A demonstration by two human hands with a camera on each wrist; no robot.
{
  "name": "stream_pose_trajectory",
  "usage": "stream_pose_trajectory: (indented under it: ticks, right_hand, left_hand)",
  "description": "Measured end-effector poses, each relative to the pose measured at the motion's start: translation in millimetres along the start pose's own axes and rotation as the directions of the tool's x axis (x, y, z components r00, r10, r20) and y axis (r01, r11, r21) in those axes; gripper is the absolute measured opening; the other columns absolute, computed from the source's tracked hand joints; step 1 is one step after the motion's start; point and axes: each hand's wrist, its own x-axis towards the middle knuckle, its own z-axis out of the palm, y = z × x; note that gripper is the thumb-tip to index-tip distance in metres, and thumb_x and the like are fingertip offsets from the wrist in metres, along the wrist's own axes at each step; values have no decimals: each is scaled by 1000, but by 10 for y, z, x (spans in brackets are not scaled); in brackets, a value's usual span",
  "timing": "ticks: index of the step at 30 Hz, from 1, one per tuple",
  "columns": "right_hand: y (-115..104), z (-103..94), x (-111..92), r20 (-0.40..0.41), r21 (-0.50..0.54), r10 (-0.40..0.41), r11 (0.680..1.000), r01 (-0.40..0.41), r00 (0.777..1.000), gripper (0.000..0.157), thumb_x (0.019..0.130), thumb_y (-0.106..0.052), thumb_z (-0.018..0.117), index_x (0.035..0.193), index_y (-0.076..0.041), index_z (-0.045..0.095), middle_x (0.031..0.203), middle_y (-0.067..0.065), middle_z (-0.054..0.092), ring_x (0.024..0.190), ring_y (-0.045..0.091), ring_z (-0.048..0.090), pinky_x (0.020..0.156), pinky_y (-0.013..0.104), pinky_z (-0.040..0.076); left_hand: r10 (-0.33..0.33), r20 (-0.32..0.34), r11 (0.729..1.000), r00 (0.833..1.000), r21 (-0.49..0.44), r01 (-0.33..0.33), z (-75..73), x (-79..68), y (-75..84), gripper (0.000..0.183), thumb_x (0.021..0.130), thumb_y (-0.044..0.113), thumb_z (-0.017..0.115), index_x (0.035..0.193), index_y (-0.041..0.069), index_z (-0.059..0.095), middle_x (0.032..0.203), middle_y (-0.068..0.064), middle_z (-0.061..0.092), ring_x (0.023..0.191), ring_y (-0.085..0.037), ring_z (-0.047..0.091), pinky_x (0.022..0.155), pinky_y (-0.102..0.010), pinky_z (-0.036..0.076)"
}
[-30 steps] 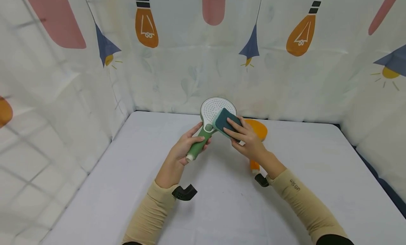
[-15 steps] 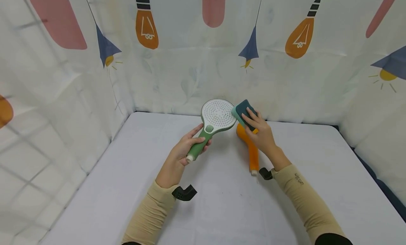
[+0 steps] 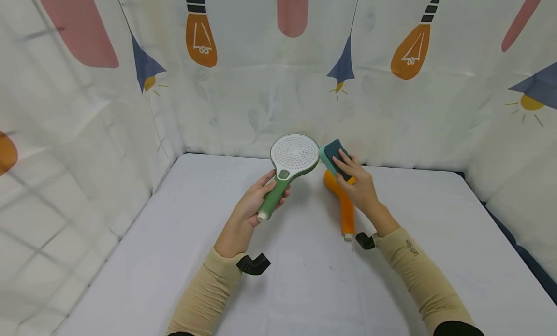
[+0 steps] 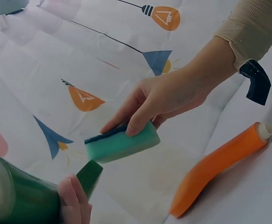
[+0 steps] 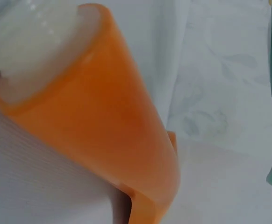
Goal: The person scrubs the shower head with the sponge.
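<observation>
My left hand [image 3: 249,204] grips the green handle of a shower head [image 3: 295,153], its white nozzle face turned up toward the head camera. In my right hand [image 3: 360,183] is a teal sponge [image 3: 327,161] with a dark blue scouring layer, pinched between thumb and fingers. The sponge's edge is right by the right rim of the nozzle face. On the table under the right hand lies an orange shower head [image 3: 346,214], its head partly hidden by hand and sponge. In the right wrist view its orange handle [image 5: 98,116] fills much of the frame.
A white-covered table [image 3: 296,287] spreads out beneath both arms. Behind and at the left hangs a pale curtain [image 3: 243,99] printed with bulbs and lamps. Each wrist bears a black camera mount [image 3: 254,265].
The sponge has moved right, from over the nozzle face to beside its rim. The green shower head has shifted slightly left. More of the orange handle now shows.
</observation>
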Motion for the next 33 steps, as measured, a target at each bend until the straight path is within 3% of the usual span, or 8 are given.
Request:
stream_pose_trajectory:
  ticks: [6,12,17,21,26,29,33]
  right_hand:
    - [-54,27,-18,4,28,-29,999,29,1000,45,90,13,69,133,5,64,150,21,49,142,51,36,106,64,36]
    - [-106,45,-19,22,45,-52,998,51,998,45,89,13,69,134,6,63,150,20,48,143,47,37,106,63,38]
    - [-125,46,-25,27,49,-48,998,46,999,45,90,13,68,134,6,63,150,21,48,144,48,35,108,63,36]
    - [-153,39,-25,31,56,-56,997,55,998,45,90,12,68,135,4,63,150,21,49,143,48,36,110,64,32]
    - [-204,43,-24,46,64,-110,992,107,993,47,89,13,69,135,4,63,150,22,49,142,48,38,116,61,26]
    - [-233,54,-29,54,77,-138,988,134,989,49,88,14,70,135,4,63,149,22,49,142,48,38,118,57,24]
    - [-274,72,-49,64,79,-150,986,145,987,49,87,15,69,135,5,63,149,23,49,143,49,36,117,58,27]
  left_hand:
    - [4,-53,1000,999,-3,-5,17,0,6,63,110,6,40,165,15,10,138,-26,50,91,-15,71,74,-25,58]
    - [22,-25,1000,999,7,-22,4,11,2,68,108,-2,40,165,12,6,154,-32,34,96,-17,71,82,-33,58]
    - [12,-35,999,999,45,-10,1,8,-1,73,105,-5,45,166,12,9,155,-29,36,100,-16,71,90,-38,54]
    - [0,-55,998,998,65,4,11,10,-9,76,101,-6,50,165,13,14,148,-25,48,101,-16,71,90,-41,52]
    - [25,-61,998,998,60,-21,24,10,-26,74,97,-11,53,161,11,24,119,-10,68,100,-18,71,101,-56,47]
    - [50,-84,998,995,39,-47,32,10,-35,70,95,-14,54,156,12,28,108,-6,71,96,-19,73,103,-59,45]
    - [102,-133,995,986,15,-101,44,18,-42,71,93,-18,56,150,17,31,105,-5,70,91,-19,74,101,-60,45]
